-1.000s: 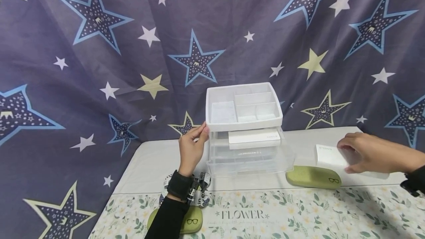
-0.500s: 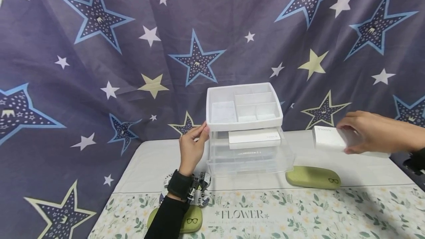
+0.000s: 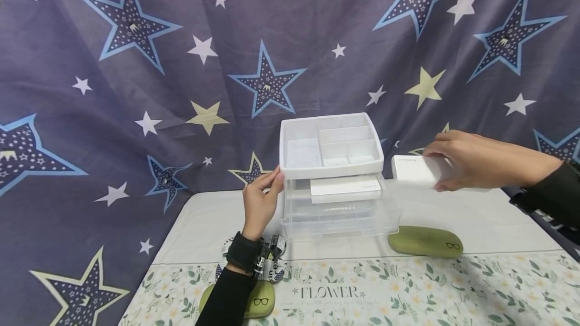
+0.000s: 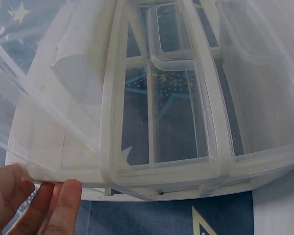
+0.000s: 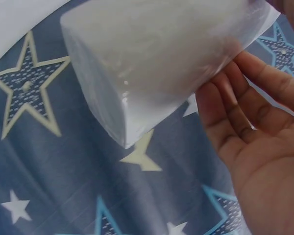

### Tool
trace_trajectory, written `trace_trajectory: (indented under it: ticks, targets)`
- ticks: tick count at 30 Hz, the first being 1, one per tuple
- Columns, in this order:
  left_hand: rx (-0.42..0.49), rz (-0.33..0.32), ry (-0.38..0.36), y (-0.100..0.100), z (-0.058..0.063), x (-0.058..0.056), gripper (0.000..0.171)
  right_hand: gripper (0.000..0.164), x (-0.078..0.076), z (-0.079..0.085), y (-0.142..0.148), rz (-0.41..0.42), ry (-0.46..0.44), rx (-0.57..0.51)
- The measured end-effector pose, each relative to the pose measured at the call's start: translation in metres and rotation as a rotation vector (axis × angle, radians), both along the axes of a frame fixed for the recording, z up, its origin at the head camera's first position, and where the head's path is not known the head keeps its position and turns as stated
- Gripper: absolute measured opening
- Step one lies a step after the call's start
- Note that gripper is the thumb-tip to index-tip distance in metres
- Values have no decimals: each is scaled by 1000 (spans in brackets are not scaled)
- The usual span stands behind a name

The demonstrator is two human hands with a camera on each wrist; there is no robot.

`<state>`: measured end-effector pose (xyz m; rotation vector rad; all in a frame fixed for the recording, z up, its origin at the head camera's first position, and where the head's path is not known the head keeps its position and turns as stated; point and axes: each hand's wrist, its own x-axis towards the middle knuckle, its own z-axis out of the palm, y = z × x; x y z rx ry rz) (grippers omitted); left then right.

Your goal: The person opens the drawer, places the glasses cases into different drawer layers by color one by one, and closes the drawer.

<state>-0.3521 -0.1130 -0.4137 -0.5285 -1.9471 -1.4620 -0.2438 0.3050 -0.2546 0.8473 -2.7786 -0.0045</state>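
A white plastic drawer organizer (image 3: 333, 171) with a compartmented top tray and clear drawers stands on the table. My left hand (image 3: 260, 200) pinches its front left top corner; in the left wrist view the fingertips (image 4: 68, 193) curl at the white edge. One clear drawer (image 3: 342, 230) juts forward, and a white box (image 3: 346, 191) with small lettering lies inside the organizer under the top tray. Raised to the right of the organizer, a second white box (image 3: 412, 171) in shiny wrap is gripped between thumb and fingers of my right hand (image 3: 471, 160).
A green glasses case (image 3: 426, 241) lies right of the organizer. Another green glasses case (image 3: 261, 300) is partly under my left forearm, beside a black-and-white lettered bundle (image 3: 274, 268). A star-patterned curtain (image 3: 181, 89) hangs behind the table, which has a flowered cloth (image 3: 335, 311).
My right hand has lifted the white box off the table and carried it up and left, close to the organizer's right side. My left hand stays at the corner.
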Motion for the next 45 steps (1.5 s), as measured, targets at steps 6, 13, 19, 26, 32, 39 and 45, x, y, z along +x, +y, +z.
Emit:
trace_trajectory:
  ticks: [6, 13, 19, 26, 32, 39, 45]
  targets:
    - [13, 8, 4, 1, -1, -1, 27, 54, -10, 3, -23, 100, 20, -59]
    - [15, -2, -6, -1, -2, 0, 27, 54, -20, 2, -54, 171, 12, -106]
    - [13, -16, -13, -4, -1, 1, 29, 55, -27, 0, -81, 212, -4, -129]
    - [-10, -4, -4, -2, 0, 0, 30, 55, -33, -2, -102, 261, -10, -155]
    - [7, -10, 1, 0, 1, 0, 28, 56, -39, -6, -114, 257, -32, -160]
    - [14, -4, 15, 3, 2, 0, 27, 58, -39, -16, -127, 268, -65, -177]
    - [5, 13, 15, 7, 14, 13, 25, 59, -36, -31, -136, 248, -114, -162]
